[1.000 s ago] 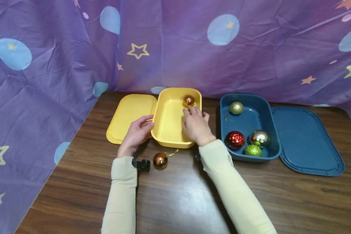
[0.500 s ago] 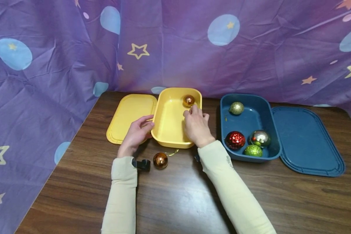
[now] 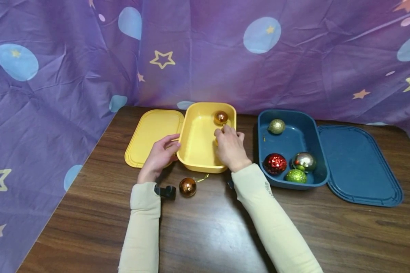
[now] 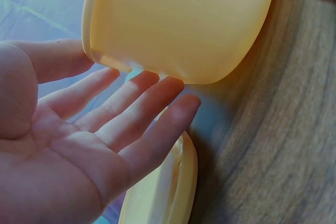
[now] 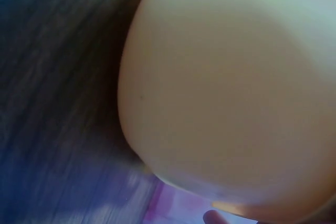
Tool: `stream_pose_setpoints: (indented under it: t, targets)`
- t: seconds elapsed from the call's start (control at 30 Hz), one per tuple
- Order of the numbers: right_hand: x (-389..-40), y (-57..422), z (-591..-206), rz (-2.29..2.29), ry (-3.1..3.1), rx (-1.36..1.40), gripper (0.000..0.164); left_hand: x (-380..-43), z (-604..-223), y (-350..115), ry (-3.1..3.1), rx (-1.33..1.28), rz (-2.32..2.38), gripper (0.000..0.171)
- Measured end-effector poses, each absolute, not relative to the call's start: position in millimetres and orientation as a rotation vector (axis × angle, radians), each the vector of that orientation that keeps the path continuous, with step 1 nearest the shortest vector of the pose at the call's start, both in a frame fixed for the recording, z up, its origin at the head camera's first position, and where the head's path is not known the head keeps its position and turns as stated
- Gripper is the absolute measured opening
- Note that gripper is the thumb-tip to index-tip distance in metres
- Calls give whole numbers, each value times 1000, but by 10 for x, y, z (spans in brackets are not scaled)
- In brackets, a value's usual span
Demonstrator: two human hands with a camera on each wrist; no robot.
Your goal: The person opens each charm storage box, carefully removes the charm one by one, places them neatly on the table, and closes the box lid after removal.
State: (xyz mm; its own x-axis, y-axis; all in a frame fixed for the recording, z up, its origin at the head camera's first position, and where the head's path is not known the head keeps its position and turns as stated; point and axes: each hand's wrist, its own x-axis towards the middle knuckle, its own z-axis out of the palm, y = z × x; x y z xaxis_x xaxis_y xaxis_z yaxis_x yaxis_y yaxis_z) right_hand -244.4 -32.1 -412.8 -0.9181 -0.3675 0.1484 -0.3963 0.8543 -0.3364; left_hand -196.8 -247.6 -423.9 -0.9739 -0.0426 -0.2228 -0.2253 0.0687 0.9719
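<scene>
The yellow box (image 3: 197,142) stands uncovered on the table, a shiny copper Christmas bauble (image 3: 221,117) in its far right corner. My left hand (image 3: 159,156) is at the box's left side; in the left wrist view its nearly straight fingers (image 4: 142,124) touch the outer wall, thumb by the rim. My right hand (image 3: 231,148) reaches over the right rim into the box, fingers bent downward just in front of the bauble. A bit of gold cord shows at those fingertips. What they hold is hidden, so I cannot tell. Another copper bauble (image 3: 188,187) lies in front of the box.
To the right is a blue box (image 3: 322,167) with a gold bauble (image 3: 276,126), a red one (image 3: 275,163), a silver one (image 3: 304,161) and a green one (image 3: 295,176). A yellow lid (image 3: 153,136) lies at left, a blue lid (image 3: 360,167) at far right. A purple curtain hangs behind.
The right hand's fingers have bent inward over the yellow box, and the hand has shifted very slightly. The left hand, boxes and baubles stay where they were.
</scene>
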Motion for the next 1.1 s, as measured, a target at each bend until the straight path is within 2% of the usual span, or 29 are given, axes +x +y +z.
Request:
stream_pose_setpoints:
  t: [0.13,0.3,0.6,1.1]
  targets:
    - [-2448,-314,-4138,567,-2941,604,26,-1965,-4234,-2467,2185,-281,2042,43]
    - [-2450,-309,-4148,591,-2929,599,31,-1964,-4230,-2459,2180,-287,2041,43]
    - [-2401,-306,-4133,672,-2819,586,27,-1971,-4227,-2461,2192,-312,2011,42]
    - [-2225,-146,-4058,977,-2517,619,27,-1951,-4228,-2470,2175,-285,2048,43]
